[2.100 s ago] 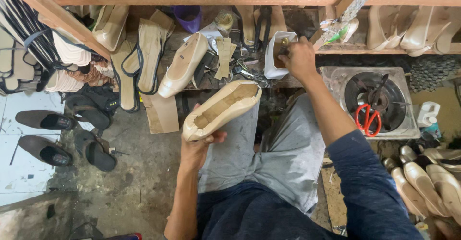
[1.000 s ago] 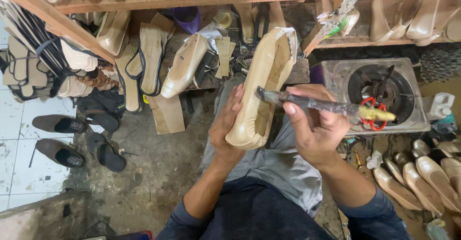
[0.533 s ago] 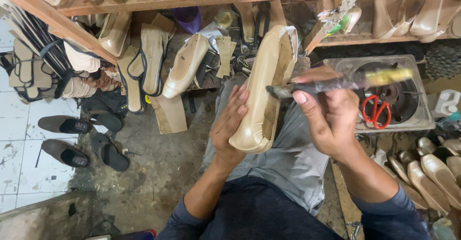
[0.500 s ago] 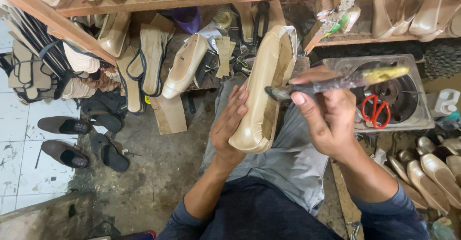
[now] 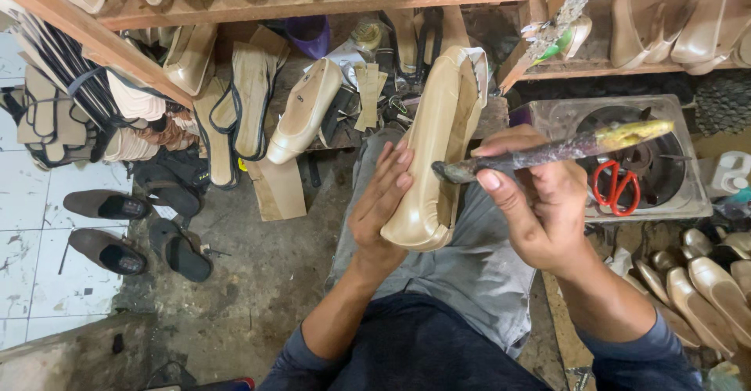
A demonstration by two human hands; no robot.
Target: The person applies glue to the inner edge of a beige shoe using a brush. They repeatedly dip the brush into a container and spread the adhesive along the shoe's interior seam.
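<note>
- Over the lap, left hand [image 5: 381, 209] cups beige shoe [image 5: 435, 150], fingers half curled around its side.
- Right of shoe, right hand [image 5: 540, 212] fist-closed on glue-caked brush [image 5: 547, 153], tip touching shoe edge.
- Risk: loose cupping, shoe may slip, smearing glue.

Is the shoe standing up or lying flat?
Standing up: the left hand holds the shoe on end, one end up, the other on the lap.

Red scissors [image 5: 614, 191] lie on a stove [image 5: 673, 195]; left of the stove stands a beige shoe [image 5: 303, 111], and farther left lie brown sandals [image 5: 106, 227].
</note>
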